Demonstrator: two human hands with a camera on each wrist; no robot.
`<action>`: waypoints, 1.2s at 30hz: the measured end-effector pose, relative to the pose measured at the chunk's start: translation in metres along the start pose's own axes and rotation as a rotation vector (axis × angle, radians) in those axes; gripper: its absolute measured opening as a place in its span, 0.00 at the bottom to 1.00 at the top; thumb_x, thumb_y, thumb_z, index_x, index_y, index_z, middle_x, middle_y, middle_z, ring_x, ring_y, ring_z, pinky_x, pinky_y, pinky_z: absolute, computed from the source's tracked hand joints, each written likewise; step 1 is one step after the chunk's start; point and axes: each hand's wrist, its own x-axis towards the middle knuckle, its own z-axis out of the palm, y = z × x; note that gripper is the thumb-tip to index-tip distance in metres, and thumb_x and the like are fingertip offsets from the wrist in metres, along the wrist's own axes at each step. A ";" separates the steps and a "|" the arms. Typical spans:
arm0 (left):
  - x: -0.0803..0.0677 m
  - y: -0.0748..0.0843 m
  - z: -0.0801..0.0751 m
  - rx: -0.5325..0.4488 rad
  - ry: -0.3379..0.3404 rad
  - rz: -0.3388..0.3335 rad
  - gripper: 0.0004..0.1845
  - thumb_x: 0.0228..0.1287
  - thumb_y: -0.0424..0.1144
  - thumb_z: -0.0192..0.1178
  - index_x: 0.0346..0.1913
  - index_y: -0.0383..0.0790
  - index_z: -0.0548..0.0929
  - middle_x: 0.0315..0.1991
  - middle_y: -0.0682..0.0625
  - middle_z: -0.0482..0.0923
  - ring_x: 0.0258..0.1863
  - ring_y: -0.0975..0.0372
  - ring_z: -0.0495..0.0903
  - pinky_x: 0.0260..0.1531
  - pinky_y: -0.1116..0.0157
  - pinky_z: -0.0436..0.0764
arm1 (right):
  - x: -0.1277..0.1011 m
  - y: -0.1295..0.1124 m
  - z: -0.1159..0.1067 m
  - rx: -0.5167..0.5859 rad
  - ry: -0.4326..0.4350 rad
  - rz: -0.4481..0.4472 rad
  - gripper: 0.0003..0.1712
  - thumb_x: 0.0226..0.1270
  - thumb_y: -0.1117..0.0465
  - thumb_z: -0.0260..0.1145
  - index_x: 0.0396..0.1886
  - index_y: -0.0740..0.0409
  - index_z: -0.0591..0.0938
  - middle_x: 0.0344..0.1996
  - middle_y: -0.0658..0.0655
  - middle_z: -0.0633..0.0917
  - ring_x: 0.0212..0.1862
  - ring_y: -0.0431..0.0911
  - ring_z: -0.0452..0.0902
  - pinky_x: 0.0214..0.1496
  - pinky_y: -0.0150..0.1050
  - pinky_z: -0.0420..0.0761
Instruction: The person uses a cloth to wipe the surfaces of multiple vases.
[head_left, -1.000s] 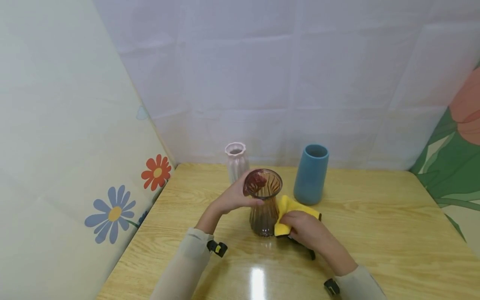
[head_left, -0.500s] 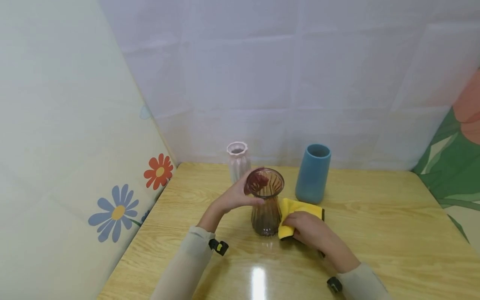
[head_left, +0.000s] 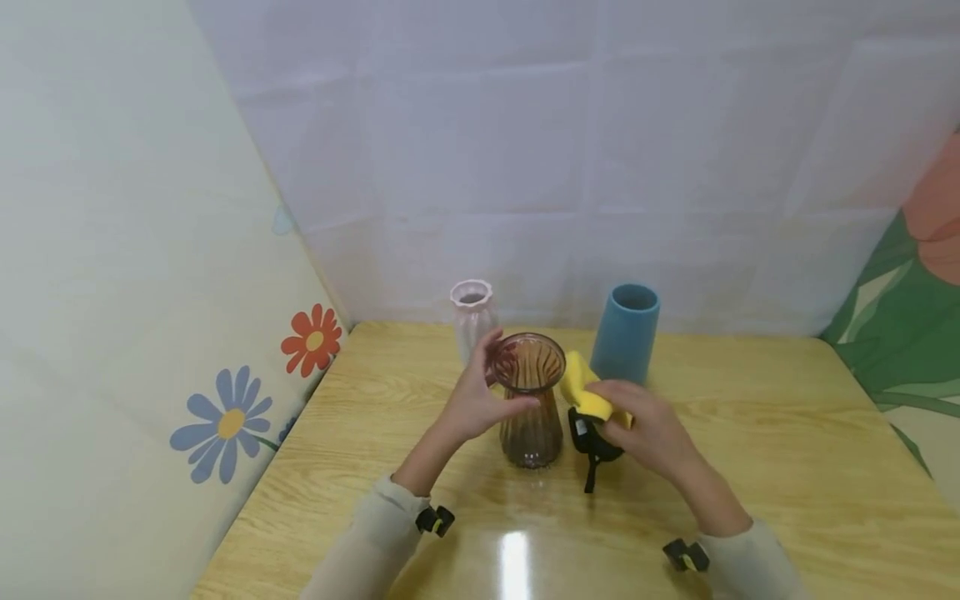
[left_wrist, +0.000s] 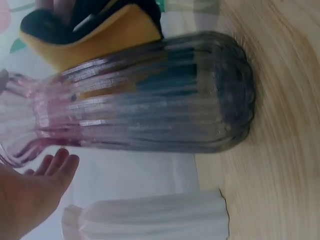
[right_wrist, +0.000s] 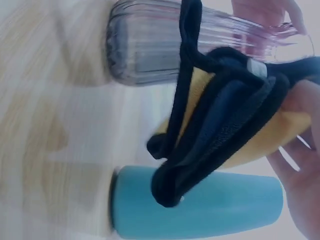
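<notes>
A ribbed, translucent amber-purple glass vase (head_left: 531, 433) stands upright on the table. My left hand (head_left: 480, 400) holds it loosely at the flared neck, thumb across the front and fingers at the far left side. In the left wrist view, those fingertips (left_wrist: 70, 165) lie right beside the neck. Just right of the vase, my right hand (head_left: 648, 425) pinches a bunched yellow cloth (head_left: 588, 396) with a black edge. In the right wrist view the cloth's dark underside and trim (right_wrist: 220, 120) hang down, overlapping the glass vase.
A blue vase (head_left: 626, 337) stands behind the cloth, partly covered by it and the right hand. Behind my left hand stands a pale pink fluted vase (head_left: 474, 321). The wooden table (head_left: 787, 433) meets a white cloth backdrop (head_left: 480, 167) at its far edge.
My right hand has raised the cloth and shifted right, and the cloth has bunched with its dark side hanging down. My left fingers have moved back towards the vase's left side; the vase stays in place.
</notes>
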 end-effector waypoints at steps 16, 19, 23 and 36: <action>-0.004 0.010 0.018 0.028 0.119 -0.041 0.59 0.45 0.42 0.83 0.77 0.40 0.55 0.68 0.39 0.70 0.65 0.48 0.74 0.66 0.50 0.74 | 0.019 -0.010 0.007 -0.066 0.214 0.031 0.26 0.45 0.75 0.73 0.50 0.63 0.86 0.46 0.61 0.89 0.48 0.56 0.85 0.55 0.39 0.83; -0.003 0.010 0.015 0.036 0.100 -0.039 0.59 0.46 0.42 0.82 0.77 0.39 0.56 0.66 0.38 0.72 0.65 0.48 0.74 0.66 0.51 0.74 | 0.021 -0.010 0.009 -0.043 0.221 0.019 0.26 0.44 0.76 0.73 0.49 0.64 0.86 0.46 0.62 0.89 0.48 0.57 0.85 0.60 0.32 0.80; -0.001 0.008 0.010 0.053 0.073 -0.027 0.58 0.47 0.43 0.82 0.77 0.40 0.56 0.66 0.39 0.73 0.65 0.49 0.74 0.67 0.51 0.74 | 0.024 -0.011 0.012 -0.016 0.244 -0.001 0.26 0.44 0.76 0.72 0.50 0.65 0.86 0.46 0.62 0.89 0.48 0.58 0.86 0.62 0.31 0.79; 0.005 0.005 -0.002 -0.006 -0.068 0.007 0.52 0.50 0.37 0.80 0.75 0.43 0.59 0.65 0.43 0.73 0.63 0.50 0.76 0.64 0.53 0.77 | 0.021 -0.013 0.024 0.030 0.266 -0.017 0.28 0.41 0.77 0.74 0.49 0.66 0.86 0.47 0.64 0.88 0.48 0.59 0.86 0.62 0.28 0.77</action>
